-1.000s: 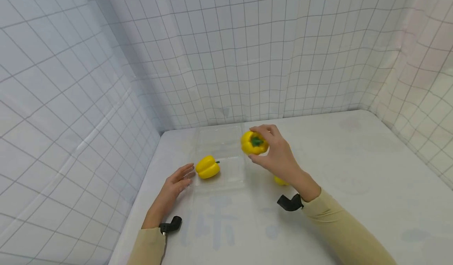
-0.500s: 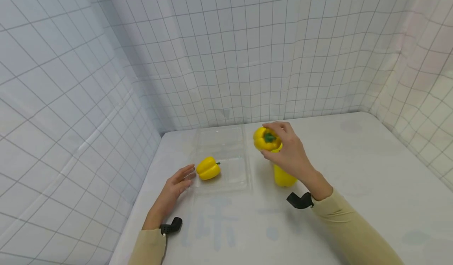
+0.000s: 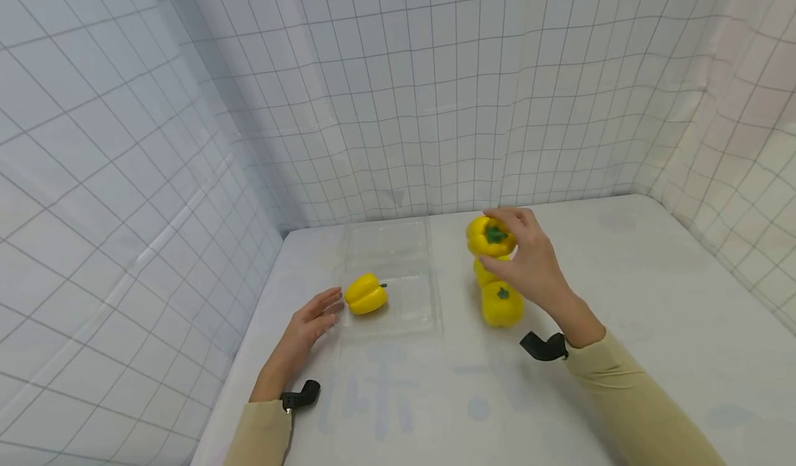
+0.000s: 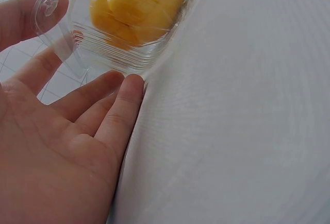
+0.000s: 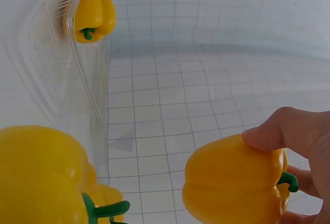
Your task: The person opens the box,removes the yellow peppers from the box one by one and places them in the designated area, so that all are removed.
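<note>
My right hand (image 3: pixel 536 265) grips a yellow bell pepper (image 3: pixel 480 236) between thumb and fingers, its green stem toward the palm. In the head view this pepper overlaps a second yellow bell pepper (image 3: pixel 482 272) behind a front one (image 3: pixel 502 307), which stands stem up on the table. Over on the left, another bell pepper (image 3: pixel 365 294) lies on its side in a clear plastic clamshell container (image 3: pixel 410 314). My left hand (image 3: pixel 300 329) is at the container's left wall, fingers extended and loosely bent, fingertips right at the clear plastic (image 4: pixel 129 54).
The container's hinged lid (image 3: pixel 387 239) lies folded back toward the rear of the white table (image 3: pixel 622 300). White grid-patterned cloth (image 3: pixel 435 106) hangs behind and on both sides. Each wrist carries a black camera mount (image 3: pixel 544 346).
My right hand has carried its bell pepper rightward and slightly back, away from the container, uncovering the front pepper on the table. The left hand has stayed in place.
</note>
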`<action>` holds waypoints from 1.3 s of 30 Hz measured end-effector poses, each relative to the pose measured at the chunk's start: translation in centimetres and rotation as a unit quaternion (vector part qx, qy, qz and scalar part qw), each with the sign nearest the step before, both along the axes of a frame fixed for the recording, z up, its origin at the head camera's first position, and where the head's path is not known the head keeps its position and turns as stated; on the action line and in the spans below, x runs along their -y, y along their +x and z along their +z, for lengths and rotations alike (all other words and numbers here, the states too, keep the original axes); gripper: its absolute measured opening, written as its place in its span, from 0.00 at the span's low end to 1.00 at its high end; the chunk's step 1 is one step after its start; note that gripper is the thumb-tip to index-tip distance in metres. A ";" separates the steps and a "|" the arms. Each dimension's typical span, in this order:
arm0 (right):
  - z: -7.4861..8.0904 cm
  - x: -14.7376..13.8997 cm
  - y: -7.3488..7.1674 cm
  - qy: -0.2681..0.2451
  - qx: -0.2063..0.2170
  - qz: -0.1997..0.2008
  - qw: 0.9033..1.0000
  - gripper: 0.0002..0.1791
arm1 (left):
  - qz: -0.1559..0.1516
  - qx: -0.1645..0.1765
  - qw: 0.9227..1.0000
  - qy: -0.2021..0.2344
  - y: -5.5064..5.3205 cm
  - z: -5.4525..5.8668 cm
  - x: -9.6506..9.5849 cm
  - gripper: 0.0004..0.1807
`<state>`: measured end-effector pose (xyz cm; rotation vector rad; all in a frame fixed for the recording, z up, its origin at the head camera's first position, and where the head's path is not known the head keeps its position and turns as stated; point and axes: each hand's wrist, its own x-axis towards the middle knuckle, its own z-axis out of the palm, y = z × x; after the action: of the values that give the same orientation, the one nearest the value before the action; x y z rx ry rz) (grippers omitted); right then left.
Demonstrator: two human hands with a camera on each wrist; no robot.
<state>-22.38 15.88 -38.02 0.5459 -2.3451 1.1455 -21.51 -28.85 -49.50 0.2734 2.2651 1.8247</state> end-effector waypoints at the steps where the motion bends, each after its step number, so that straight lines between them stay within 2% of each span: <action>1: 0.0 -0.2 0.0 0.000 -0.001 -0.002 1.000 0.39 | -0.001 0.000 1.000 0.002 0.0 0.0 0.0 0.29; 18: -0.3 -2.8 -1.0 0.024 -0.016 -0.052 0.998 0.39 | -0.006 -0.010 1.000 -0.002 -0.2 0.0 0.1 0.29; 32: -1.5 -5.0 -2.0 0.022 0.037 -0.080 0.996 0.38 | -0.006 -0.004 1.000 0.003 -0.1 0.0 0.0 0.29; 39: -1.5 -5.8 -2.2 0.025 0.073 -0.077 0.994 0.37 | -0.005 -0.002 1.000 0.005 0.0 0.1 0.0 0.29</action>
<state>-24.61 21.67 -39.49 0.2996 -2.4965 1.0903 -21.48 -28.84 -49.36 0.2895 2.2547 1.8331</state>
